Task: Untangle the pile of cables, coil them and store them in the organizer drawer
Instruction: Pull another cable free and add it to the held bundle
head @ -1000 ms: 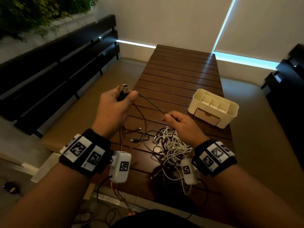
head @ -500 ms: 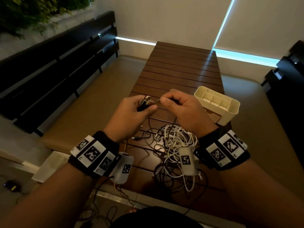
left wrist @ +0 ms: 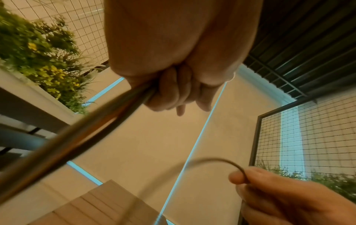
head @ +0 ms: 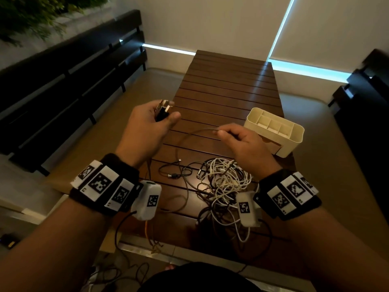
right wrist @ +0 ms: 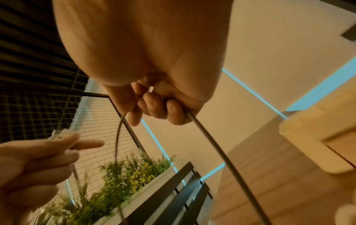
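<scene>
A tangled pile of white and dark cables (head: 223, 186) lies on the near end of the slatted wooden table (head: 227, 85). My left hand (head: 151, 121) is raised left of the table and grips a bunch of cable strands with metal plugs (head: 165, 104) sticking out above the fingers; the strands (left wrist: 80, 130) trail down from the fist. My right hand (head: 233, 135) pinches a thin grey cable (head: 195, 132) that arcs between both hands and runs on below the fist (right wrist: 210, 140). The cream organizer (head: 275, 131), with its drawer at the bottom front, stands right of that hand.
Dark slatted benches (head: 73, 81) flank the table on the left and far right. A planter with green and yellow plants (right wrist: 123, 181) sits behind the left bench. More loose wires (head: 153, 239) hang off the table's near edge.
Half a second ago the hands met over the table; they have since drawn apart, the left going left and up, the right going right, with a loop of grey cable between them.
</scene>
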`<state>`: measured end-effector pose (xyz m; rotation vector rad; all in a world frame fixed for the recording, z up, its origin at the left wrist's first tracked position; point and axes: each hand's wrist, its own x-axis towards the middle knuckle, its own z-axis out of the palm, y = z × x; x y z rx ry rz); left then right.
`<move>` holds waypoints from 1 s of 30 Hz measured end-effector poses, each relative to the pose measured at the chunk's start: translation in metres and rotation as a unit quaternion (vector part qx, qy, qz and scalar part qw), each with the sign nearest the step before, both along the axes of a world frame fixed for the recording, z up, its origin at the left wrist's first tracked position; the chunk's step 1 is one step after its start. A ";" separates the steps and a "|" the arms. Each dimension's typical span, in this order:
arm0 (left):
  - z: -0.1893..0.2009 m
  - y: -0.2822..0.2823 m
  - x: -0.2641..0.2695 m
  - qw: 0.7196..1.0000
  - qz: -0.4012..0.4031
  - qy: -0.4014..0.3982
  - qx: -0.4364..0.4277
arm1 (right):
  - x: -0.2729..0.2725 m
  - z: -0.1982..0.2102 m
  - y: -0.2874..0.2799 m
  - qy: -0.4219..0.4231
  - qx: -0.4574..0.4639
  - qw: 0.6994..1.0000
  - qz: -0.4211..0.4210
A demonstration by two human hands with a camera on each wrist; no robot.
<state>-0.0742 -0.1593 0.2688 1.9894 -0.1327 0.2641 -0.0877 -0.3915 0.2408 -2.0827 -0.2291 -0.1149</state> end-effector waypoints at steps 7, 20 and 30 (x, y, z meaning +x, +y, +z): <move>0.002 -0.022 -0.004 0.981 -0.178 -0.022 0.079 | -0.004 0.027 0.018 -0.089 0.024 0.995 0.042; -0.006 0.014 0.024 0.989 -0.122 0.047 -0.074 | -0.039 -0.013 0.002 0.221 0.132 0.965 0.054; -0.016 0.017 0.022 0.974 -0.157 0.099 -0.130 | -0.064 -0.016 0.025 0.383 -0.016 0.911 0.151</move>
